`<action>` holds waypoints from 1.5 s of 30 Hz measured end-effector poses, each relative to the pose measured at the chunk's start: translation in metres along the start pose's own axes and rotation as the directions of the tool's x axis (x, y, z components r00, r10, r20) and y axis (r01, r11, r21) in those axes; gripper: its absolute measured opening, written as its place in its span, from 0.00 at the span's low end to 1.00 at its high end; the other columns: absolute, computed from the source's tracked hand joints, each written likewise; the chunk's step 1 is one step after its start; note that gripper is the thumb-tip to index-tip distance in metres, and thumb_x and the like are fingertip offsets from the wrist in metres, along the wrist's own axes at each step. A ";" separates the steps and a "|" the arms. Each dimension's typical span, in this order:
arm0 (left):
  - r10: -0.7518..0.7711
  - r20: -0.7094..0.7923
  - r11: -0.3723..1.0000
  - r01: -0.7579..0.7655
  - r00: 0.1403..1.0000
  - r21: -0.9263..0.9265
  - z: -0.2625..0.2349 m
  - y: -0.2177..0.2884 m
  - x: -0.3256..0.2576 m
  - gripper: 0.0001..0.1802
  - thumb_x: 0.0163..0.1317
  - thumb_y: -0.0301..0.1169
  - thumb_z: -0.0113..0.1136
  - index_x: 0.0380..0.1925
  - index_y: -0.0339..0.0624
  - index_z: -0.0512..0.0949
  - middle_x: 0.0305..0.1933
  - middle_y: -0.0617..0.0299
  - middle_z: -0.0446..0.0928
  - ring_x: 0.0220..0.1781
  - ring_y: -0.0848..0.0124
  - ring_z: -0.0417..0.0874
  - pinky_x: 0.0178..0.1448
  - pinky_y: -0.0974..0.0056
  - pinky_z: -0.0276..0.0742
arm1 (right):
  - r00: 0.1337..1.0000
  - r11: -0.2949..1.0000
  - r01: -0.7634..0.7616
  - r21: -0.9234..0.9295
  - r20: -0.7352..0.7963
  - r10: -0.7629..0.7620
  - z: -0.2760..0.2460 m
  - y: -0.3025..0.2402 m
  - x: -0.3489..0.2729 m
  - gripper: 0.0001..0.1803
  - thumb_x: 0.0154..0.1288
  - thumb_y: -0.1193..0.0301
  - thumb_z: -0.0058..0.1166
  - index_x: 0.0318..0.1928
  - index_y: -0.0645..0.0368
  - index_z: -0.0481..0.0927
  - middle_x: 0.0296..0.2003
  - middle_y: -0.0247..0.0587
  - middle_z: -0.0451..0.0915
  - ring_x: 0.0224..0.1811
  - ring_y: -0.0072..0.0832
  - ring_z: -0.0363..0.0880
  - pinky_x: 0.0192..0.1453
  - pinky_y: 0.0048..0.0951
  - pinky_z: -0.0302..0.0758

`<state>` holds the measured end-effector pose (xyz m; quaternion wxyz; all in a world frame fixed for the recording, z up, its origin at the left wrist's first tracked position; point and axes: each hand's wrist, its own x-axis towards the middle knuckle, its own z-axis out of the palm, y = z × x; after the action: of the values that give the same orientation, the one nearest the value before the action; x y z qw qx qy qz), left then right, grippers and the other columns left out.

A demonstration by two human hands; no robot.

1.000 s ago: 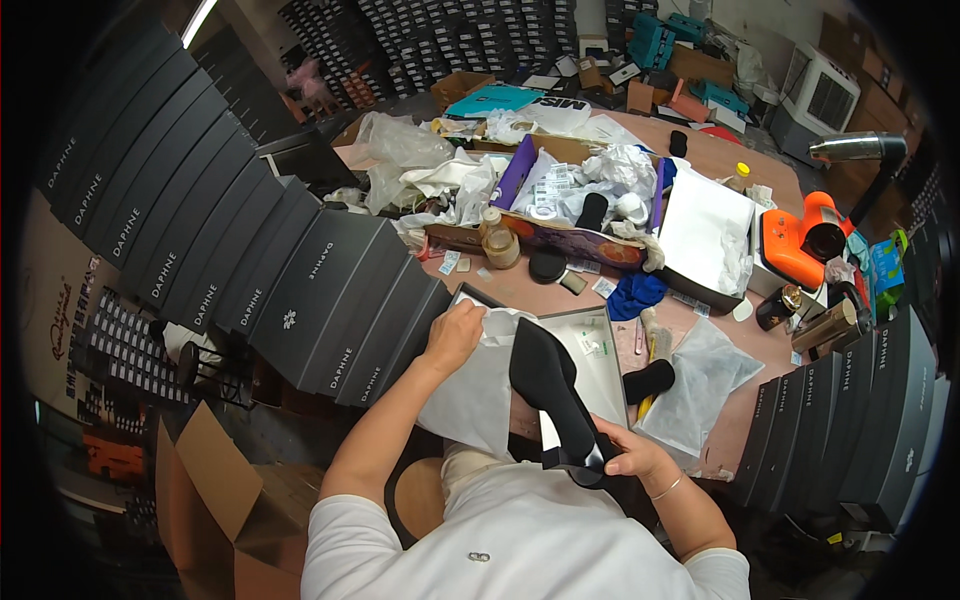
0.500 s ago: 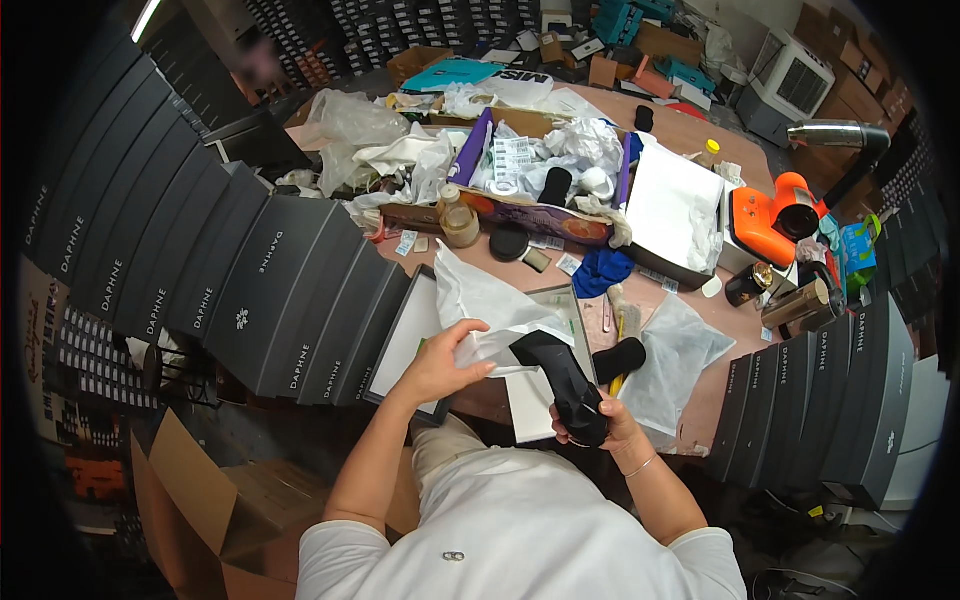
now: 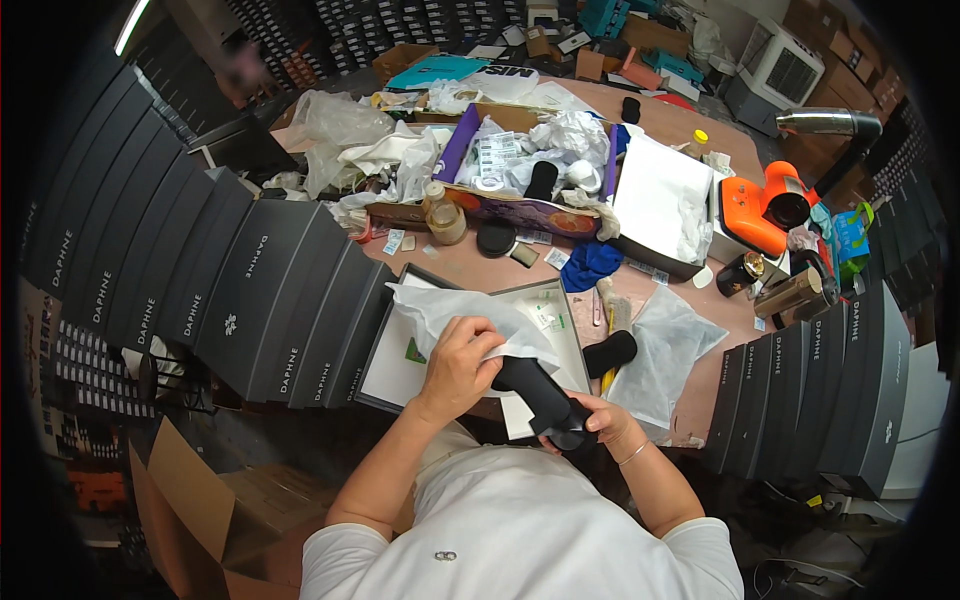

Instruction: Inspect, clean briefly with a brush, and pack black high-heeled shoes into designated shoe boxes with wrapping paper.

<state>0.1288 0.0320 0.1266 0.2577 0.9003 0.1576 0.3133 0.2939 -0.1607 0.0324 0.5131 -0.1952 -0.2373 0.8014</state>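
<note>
My right hand (image 3: 602, 422) grips a black shoe (image 3: 540, 392) by its lower right end, just above my lap. My left hand (image 3: 462, 368) is closed on a white sheet or bag of thin wrapping material (image 3: 470, 318), with fingertips pinched at its edge. The material lies over the shoe's far end and hides that tip. Under both hands is an open grey shoe box (image 3: 375, 377) with a white inside. A second white-lined box part (image 3: 568, 340) lies to its right, with a green-printed paper in it.
Stacked dark shoe boxes (image 3: 270, 300) wall the left side, others (image 3: 800, 390) the right. On the table are a bottle (image 3: 445, 215), a purple box (image 3: 540, 208) of crumpled paper, a blue cloth (image 3: 590, 266), a translucent bag (image 3: 665, 350) and an orange device (image 3: 755, 215). An open carton (image 3: 200, 500) stands lower left.
My left hand has moved right and closed on the white material, drawing it over the shoe's far end. The shoe has shifted slightly left and turned in my right hand.
</note>
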 end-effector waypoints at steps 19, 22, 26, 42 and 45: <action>0.260 0.965 0.221 0.970 0.040 -0.100 0.016 -0.090 -0.062 0.22 0.67 0.40 0.57 0.53 0.35 0.76 0.47 0.68 0.78 0.50 0.80 0.73 0.57 0.73 0.67 | 0.613 0.644 -0.104 -0.758 -0.559 -0.559 -0.073 -0.088 0.050 0.15 0.66 0.70 0.57 0.50 0.65 0.79 0.38 0.35 0.81 0.39 0.19 0.76 0.44 0.23 0.74; 0.119 0.957 0.040 0.962 0.265 -0.271 0.005 -0.112 -0.054 0.20 0.68 0.36 0.55 0.55 0.36 0.74 0.49 0.65 0.78 0.50 0.79 0.76 0.57 0.73 0.70 | 0.370 0.578 -0.138 -0.804 -0.583 -0.723 -0.117 -0.156 0.061 0.12 0.64 0.70 0.58 0.43 0.67 0.81 0.31 0.34 0.82 0.32 0.18 0.76 0.37 0.21 0.74; -0.197 0.875 -0.250 0.840 0.442 -0.481 0.005 -0.124 -0.034 0.20 0.71 0.34 0.50 0.58 0.36 0.70 0.53 0.62 0.77 0.51 0.77 0.78 0.57 0.71 0.73 | 0.377 0.170 -0.465 -0.869 -0.367 -0.850 -0.157 -0.237 0.117 0.12 0.60 0.68 0.60 0.39 0.65 0.83 0.28 0.43 0.83 0.30 0.30 0.81 0.36 0.29 0.76; -0.472 0.774 -0.531 0.564 0.423 -0.632 0.013 -0.144 -0.062 0.22 0.72 0.35 0.48 0.63 0.39 0.66 0.55 0.63 0.75 0.54 0.75 0.76 0.59 0.69 0.74 | 0.381 0.073 -0.665 -0.744 -0.421 -0.823 -0.261 -0.261 0.196 0.10 0.60 0.67 0.58 0.35 0.62 0.81 0.30 0.46 0.83 0.32 0.37 0.82 0.39 0.35 0.76; -0.552 0.717 -0.527 0.488 0.426 -0.696 0.009 -0.137 -0.040 0.23 0.73 0.36 0.47 0.64 0.39 0.64 0.57 0.62 0.73 0.55 0.74 0.76 0.61 0.67 0.73 | 0.591 0.517 -0.277 -0.810 -0.568 -0.574 -0.172 -0.241 0.198 0.08 0.67 0.73 0.53 0.42 0.65 0.79 0.30 0.28 0.78 0.32 0.13 0.72 0.36 0.17 0.69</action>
<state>0.0880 0.1231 0.0239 0.9111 0.1678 0.3479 0.1438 0.4870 0.1379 0.0185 0.4752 -0.7240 -0.3567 0.3504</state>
